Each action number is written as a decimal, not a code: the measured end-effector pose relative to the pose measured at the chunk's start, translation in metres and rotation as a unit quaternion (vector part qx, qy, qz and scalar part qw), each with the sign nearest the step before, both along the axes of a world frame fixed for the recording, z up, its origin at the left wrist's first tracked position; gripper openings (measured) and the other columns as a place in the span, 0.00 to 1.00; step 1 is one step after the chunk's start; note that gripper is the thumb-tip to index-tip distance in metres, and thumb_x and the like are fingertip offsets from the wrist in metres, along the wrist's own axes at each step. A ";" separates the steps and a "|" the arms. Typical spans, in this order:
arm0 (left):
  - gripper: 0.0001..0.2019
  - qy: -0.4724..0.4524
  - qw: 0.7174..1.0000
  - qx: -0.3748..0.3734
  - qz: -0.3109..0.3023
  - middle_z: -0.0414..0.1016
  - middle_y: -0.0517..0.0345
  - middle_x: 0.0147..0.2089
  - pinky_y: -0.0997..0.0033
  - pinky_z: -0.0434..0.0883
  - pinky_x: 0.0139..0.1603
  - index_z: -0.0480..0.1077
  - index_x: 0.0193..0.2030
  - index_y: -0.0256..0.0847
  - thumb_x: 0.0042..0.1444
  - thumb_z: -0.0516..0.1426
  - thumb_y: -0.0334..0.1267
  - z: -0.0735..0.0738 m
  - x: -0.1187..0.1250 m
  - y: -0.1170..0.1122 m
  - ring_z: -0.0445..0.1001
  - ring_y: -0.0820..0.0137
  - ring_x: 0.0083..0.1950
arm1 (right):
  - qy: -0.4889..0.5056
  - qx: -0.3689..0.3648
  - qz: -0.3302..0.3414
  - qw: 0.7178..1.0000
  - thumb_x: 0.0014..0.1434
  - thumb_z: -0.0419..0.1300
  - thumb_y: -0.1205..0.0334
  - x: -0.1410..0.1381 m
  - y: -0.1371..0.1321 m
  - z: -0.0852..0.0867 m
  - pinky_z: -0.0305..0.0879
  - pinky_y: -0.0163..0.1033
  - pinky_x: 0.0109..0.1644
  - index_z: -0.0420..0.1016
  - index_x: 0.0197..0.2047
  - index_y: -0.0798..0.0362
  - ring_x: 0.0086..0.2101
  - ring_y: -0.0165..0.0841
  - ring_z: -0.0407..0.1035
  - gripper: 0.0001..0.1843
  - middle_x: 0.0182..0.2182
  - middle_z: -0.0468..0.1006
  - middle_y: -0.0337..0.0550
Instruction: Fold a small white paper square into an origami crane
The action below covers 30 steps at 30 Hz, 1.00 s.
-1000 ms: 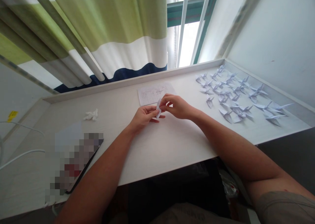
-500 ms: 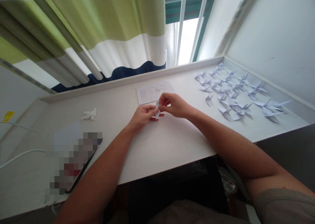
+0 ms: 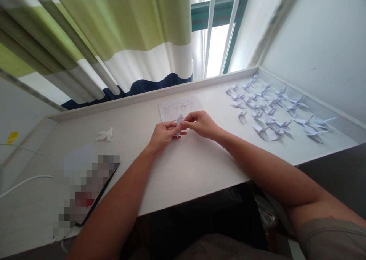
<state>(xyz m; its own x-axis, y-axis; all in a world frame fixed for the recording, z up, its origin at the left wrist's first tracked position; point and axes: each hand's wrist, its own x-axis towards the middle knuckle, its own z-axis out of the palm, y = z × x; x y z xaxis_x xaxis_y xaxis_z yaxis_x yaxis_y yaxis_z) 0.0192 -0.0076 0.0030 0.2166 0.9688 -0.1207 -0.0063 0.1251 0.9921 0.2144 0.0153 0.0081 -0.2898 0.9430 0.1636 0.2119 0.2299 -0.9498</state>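
Observation:
A small piece of folded white paper (image 3: 179,120), narrow and pointed at the top, is held upright above the desk. My left hand (image 3: 165,135) pinches its lower part between thumb and fingers. My right hand (image 3: 200,123) comes from the other side, its thumb and forefinger closed on the paper's right edge. The fingers partly hide the paper's lower end. Just behind the hands lies a printed sheet or booklet (image 3: 171,109). Several folded paper cranes (image 3: 261,113) stand grouped on the right side of the desk.
On the left lie a crumpled white tissue (image 3: 105,134), a pale paper sheet (image 3: 78,159) and a flat dark-edged device (image 3: 100,193) with a blurred surface. White cables (image 3: 25,180) run at the far left. A raised rim (image 3: 143,98) borders the white desk (image 3: 183,176) at the back.
The folded paper has tilted slightly and shifted a little left, showing more of its upper point. My right fingers have moved down from its top to its side.

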 end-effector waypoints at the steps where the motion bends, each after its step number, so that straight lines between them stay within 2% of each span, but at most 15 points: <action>1: 0.24 0.003 1.000 0.002 -0.001 0.88 0.43 0.44 0.61 0.77 0.43 0.82 0.38 0.37 0.44 0.78 0.54 -0.001 0.000 0.000 0.88 0.52 0.46 | 0.001 -0.002 -0.006 1.000 0.55 0.73 0.48 -0.001 0.000 -0.001 0.67 0.38 0.33 0.80 0.28 0.54 0.31 0.33 0.74 0.17 0.28 0.84 0.45; 5: 0.24 0.008 1.000 0.015 0.003 0.88 0.43 0.41 0.61 0.77 0.43 0.82 0.38 0.37 0.44 0.78 0.54 -0.004 0.002 0.000 0.88 0.51 0.46 | 0.001 -0.014 -0.030 0.999 0.53 0.74 0.46 -0.004 0.000 -0.005 0.66 0.37 0.32 0.79 0.29 0.54 0.29 0.32 0.73 0.19 0.27 0.82 0.44; 9: 0.26 -0.001 1.000 0.027 0.016 0.88 0.45 0.39 0.61 0.78 0.43 0.82 0.38 0.36 0.42 0.78 0.55 -0.004 0.004 0.000 0.88 0.52 0.44 | 0.015 -0.012 -0.018 1.000 0.55 0.72 0.51 -0.003 0.000 -0.004 0.66 0.37 0.33 0.80 0.29 0.55 0.30 0.32 0.73 0.15 0.27 0.82 0.43; 14: 0.27 -0.010 0.999 0.034 0.024 0.88 0.48 0.36 0.54 0.81 0.49 0.82 0.38 0.37 0.40 0.79 0.55 -0.001 0.005 -0.001 0.88 0.53 0.41 | 0.095 -0.042 -0.002 0.995 0.54 0.72 0.55 -0.005 -0.002 -0.004 0.71 0.39 0.38 0.81 0.30 0.55 0.32 0.34 0.77 0.11 0.29 0.84 0.44; 20: 0.24 -0.023 0.999 0.026 0.014 0.88 0.47 0.39 0.49 0.81 0.55 0.83 0.36 0.37 0.41 0.79 0.53 0.004 0.004 -0.002 0.88 0.53 0.41 | 0.134 -0.041 0.019 0.990 0.56 0.73 0.50 -0.005 -0.001 -0.008 0.72 0.39 0.38 0.81 0.30 0.55 0.32 0.33 0.76 0.16 0.28 0.83 0.43; 26: 0.24 -0.054 0.998 -0.011 -0.007 0.88 0.46 0.40 0.45 0.80 0.58 0.83 0.38 0.36 0.40 0.80 0.50 0.008 0.004 -0.003 0.88 0.53 0.42 | 0.138 -0.028 0.059 0.988 0.62 0.68 0.39 -0.004 0.003 -0.009 0.71 0.38 0.38 0.77 0.29 0.54 0.30 0.32 0.74 0.26 0.26 0.79 0.42; 30: 0.21 -0.065 0.998 -0.013 -0.001 0.88 0.44 0.44 0.47 0.80 0.58 0.82 0.36 0.36 0.43 0.79 0.48 0.008 0.004 -0.004 0.88 0.54 0.44 | 0.169 -0.048 0.044 0.983 0.65 0.64 0.41 -0.002 0.006 -0.007 0.73 0.39 0.42 0.79 0.30 0.55 0.31 0.32 0.74 0.25 0.27 0.79 0.42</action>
<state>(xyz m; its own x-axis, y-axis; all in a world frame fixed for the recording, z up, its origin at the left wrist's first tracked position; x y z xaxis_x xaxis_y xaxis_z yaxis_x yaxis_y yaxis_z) 0.0229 -0.0116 0.0113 0.2332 0.9654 -0.1168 -0.1350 0.1511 0.9793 0.2121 0.0214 0.0010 -0.3155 0.9325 0.1757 -0.1361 0.1388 -0.9809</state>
